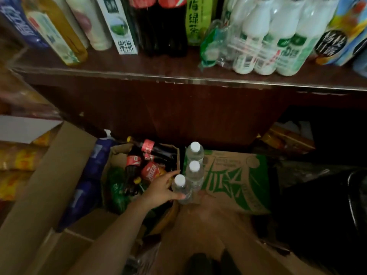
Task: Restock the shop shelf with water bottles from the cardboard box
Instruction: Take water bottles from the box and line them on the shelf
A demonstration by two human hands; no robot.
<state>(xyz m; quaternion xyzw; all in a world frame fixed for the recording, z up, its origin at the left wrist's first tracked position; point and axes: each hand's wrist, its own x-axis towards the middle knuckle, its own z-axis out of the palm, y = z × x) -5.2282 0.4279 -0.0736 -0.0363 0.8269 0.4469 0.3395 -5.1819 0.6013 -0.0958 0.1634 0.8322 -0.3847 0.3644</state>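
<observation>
Left hand (161,190): grip loosely spread, fingers fairly straight, thumb lying against the side of the nearest water bottle (181,188); the fingers do not wrap round it

Right hand (207,210): blurred and dim, low beside the same bottle; whether its grip is apart or clamped cannot be told

Water bottles, three, clear ribbed plastic, white screw caps, upright in a row running away from the viewer: nearest as above, middle bottle (194,173) touching it, far bottle (195,152) just behind. All stand at the left edge of the cardboard box (236,181), a brown corrugated carton with green printed lettering on its flap, set on the floor below the shelf

Shelf (178,76): dark red-brown wood, worn pale front edge. Holds, left to right, an amber drink bottle (59,34), a white milk carton (121,26) with a green picture, two dark cola bottles (158,26) with red labels, a green tea bottle (195,20), and a shrink-wrapped pack of white bottles (278,42) with green labels, the film torn and loose at its left

Second open carton (117,155), left of the water bottles: mixed lying stock, small cola bottles with red labels, a red can, green plastic bottles

Large plain cardboard flap (49,175) at far left, with blue bottles (97,161) beside it
</observation>
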